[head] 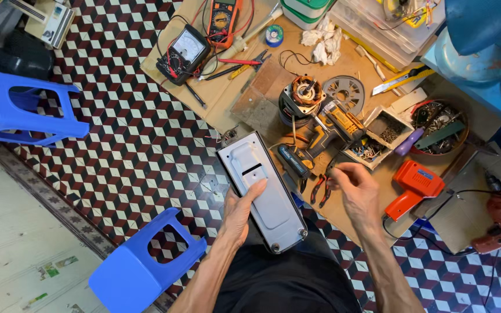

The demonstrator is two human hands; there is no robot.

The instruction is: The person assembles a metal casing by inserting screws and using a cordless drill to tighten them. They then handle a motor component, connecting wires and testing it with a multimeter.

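grey plastic casing (264, 191), long and flat with screws at its corners, rests on the person's lap, steadied by the left hand (240, 213), whose grip is spread along its near-left edge with the thumb laid on the top face. just right of the casing, the right hand (356, 191) hovers over red-handled pliers (320, 189), its fingertips curled together in a loose pinch; whether anything is held between them cannot be told. beyond that grip, on a sheet of cardboard (227, 93) spread on the patterned floor, lie a copper-wound motor (301, 97), a yellow and black tool body (338, 123) and small boxes of screws (385, 128). an orange heat gun (414, 186) sits further right of the right hand. two blue plastic stools (140, 264) stand left of the left hand.
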